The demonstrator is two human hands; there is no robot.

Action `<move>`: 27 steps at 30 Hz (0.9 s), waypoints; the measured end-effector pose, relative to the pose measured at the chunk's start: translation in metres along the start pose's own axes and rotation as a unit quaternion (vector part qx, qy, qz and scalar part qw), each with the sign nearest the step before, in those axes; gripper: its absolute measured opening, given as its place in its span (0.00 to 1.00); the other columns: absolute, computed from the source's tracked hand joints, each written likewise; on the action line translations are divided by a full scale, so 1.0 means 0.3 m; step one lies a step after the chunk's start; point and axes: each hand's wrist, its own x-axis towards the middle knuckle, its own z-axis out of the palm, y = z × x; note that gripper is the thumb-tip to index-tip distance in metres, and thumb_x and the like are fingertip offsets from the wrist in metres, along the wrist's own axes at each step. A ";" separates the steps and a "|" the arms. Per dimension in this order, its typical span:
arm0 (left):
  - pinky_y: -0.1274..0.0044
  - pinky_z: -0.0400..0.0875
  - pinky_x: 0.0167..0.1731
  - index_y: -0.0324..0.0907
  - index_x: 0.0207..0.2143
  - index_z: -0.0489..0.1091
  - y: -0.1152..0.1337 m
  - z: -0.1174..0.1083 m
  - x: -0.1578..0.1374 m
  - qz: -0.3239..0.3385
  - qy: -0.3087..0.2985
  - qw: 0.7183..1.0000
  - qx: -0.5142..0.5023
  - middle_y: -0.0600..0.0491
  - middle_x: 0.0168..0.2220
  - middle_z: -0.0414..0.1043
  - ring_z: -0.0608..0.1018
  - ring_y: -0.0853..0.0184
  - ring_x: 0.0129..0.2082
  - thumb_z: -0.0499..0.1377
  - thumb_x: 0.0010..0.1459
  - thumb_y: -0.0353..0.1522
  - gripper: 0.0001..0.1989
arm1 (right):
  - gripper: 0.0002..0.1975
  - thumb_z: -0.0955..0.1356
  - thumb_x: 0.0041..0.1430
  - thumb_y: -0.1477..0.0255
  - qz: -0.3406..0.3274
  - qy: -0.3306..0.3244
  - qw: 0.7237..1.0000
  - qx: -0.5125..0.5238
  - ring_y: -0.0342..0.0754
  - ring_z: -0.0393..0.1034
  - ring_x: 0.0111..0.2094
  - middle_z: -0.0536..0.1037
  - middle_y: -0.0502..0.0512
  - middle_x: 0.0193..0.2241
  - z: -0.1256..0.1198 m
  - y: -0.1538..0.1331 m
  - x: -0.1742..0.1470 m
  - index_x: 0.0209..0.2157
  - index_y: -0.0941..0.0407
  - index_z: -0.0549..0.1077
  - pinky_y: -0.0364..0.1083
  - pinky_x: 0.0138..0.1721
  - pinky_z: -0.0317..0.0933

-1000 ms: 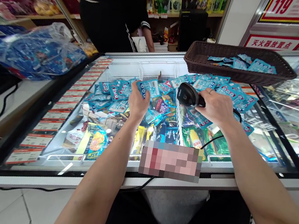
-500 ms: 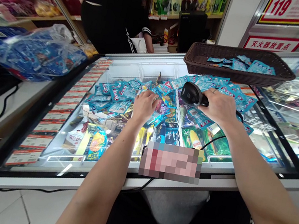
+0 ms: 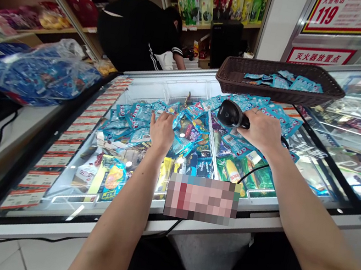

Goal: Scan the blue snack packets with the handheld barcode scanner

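My right hand [image 3: 262,130] is closed round the handle of a black barcode scanner [image 3: 229,113], whose head points left above the freezer. From the scanner a black cable runs down towards the front edge. My left hand [image 3: 162,131] is over the left heap of small blue packets [image 3: 141,116], fingers apart and reaching forward; its fingertips are at the packets. More blue packets [image 3: 240,142] lie under and around the scanner on the right. Both heaps lie on the glass top of a chest freezer [image 3: 66,237], through which wrapped ice creams [image 3: 113,176] show.
A brown wicker basket [image 3: 278,94] with some blue packets stands at the freezer's back edge. On the left, a clear plastic bag [image 3: 51,73] is full of blue packets. A blurred-out flat object [image 3: 202,199] lies at the front edge. Behind, a person in black [image 3: 132,33] bends over.
My left hand has shifted left across the blue packets, its fingers spreading more. My right hand keeps the scanner in nearly the same spot. The whole view has tilted slightly.
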 end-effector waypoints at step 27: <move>0.58 0.49 0.63 0.47 0.63 0.53 0.134 0.152 0.198 0.130 -0.183 0.972 -0.061 0.52 0.66 0.52 0.53 0.60 0.67 0.41 0.66 0.41 0.25 | 0.17 0.66 0.56 0.59 0.013 -0.041 0.999 -0.001 0.53 0.71 0.39 0.77 0.57 0.41 0.000 0.005 0.015 0.43 0.55 0.72 0.46 0.31 0.55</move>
